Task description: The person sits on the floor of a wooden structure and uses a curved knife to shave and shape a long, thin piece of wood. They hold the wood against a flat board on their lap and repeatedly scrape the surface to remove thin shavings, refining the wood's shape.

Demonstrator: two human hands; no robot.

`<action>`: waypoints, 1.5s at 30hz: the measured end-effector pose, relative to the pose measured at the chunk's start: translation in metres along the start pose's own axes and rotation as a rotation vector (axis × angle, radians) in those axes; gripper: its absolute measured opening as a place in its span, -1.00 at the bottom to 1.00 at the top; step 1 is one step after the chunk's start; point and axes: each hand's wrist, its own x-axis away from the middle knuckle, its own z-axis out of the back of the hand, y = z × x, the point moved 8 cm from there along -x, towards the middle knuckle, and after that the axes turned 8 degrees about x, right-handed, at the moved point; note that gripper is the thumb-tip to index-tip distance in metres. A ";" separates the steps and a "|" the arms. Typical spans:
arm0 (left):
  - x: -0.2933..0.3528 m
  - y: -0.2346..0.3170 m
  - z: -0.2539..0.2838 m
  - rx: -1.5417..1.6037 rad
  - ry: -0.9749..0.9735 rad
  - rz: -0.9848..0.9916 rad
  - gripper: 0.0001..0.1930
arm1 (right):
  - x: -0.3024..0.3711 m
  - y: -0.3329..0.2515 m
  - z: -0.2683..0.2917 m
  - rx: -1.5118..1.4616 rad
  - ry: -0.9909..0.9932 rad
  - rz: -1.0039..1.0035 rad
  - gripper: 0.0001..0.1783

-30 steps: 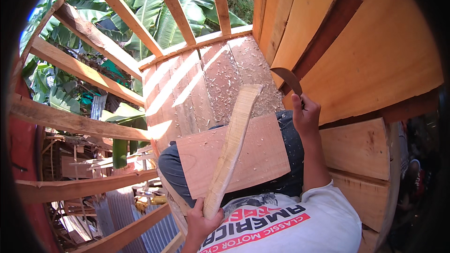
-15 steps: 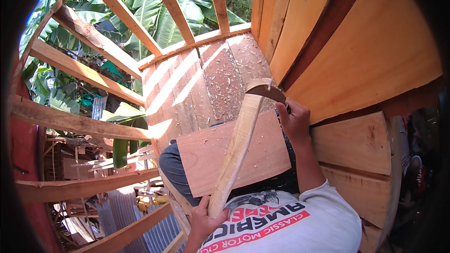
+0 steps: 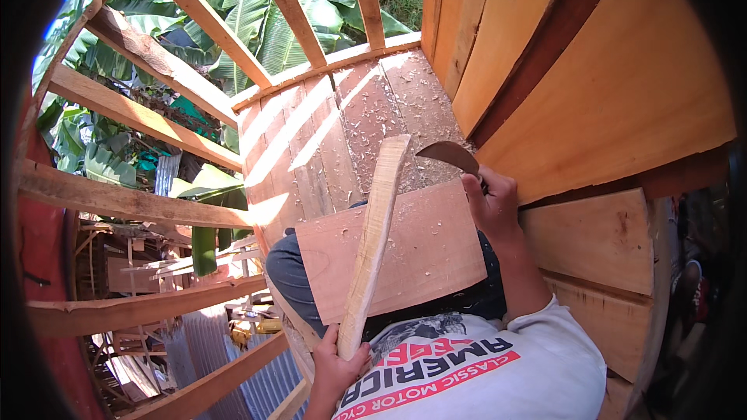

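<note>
My left hand (image 3: 336,364) is closed around the lower end of a long, pale piece of wood (image 3: 370,245). That piece slants up and away across my lap, its far end tapered and lightly curved. My right hand (image 3: 498,206) grips a curved knife (image 3: 449,155) by its handle, which the fingers mostly hide. The dark blade hooks leftward, and a gap separates it from the wood's far end. Under the pale piece, a flat wooden board (image 3: 436,245) lies across my thighs with small shavings on it.
Shavings lie scattered over the plank floor (image 3: 366,120) ahead. Wooden slats (image 3: 159,120) form an open railing on the left, with banana leaves (image 3: 292,19) and corrugated metal sheets (image 3: 206,350) beyond. Large wooden panels (image 3: 622,70) stand close on the right.
The knife has come off the wood's far end, leaving a gap between them. The pale piece has swung left and stands a little steeper. The board stays on my lap.
</note>
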 end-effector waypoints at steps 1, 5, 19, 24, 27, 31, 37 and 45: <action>-0.005 0.005 0.000 -0.010 0.016 -0.002 -0.67 | 0.006 -0.009 -0.012 0.004 -0.056 0.050 -0.43; -0.029 0.007 -0.011 0.206 -0.117 -0.047 -0.69 | 0.025 0.003 -0.034 -0.297 -0.128 -0.168 -0.46; -0.090 0.059 -0.099 0.154 -0.393 -0.199 -0.68 | 0.065 -0.021 -0.013 -0.243 -0.334 -0.243 -0.71; -0.078 0.093 -0.073 -0.194 -0.070 -0.411 -0.68 | 0.049 -0.003 0.021 0.106 -0.159 -0.114 -0.79; -0.061 0.096 -0.057 -0.281 -0.009 -0.418 -0.69 | 0.029 0.021 0.053 0.136 -0.008 -0.276 -0.81; -0.049 0.095 -0.039 -0.297 0.046 -0.455 -0.69 | 0.022 -0.019 0.057 0.282 -0.043 -0.043 -0.80; -0.053 0.098 -0.025 -0.180 0.115 -0.562 -0.68 | 0.001 -0.026 0.061 0.283 -0.011 -0.074 -0.76; -0.039 0.100 -0.019 -0.173 0.107 -0.573 -0.69 | -0.018 -0.050 0.070 0.304 -0.014 -0.033 -0.76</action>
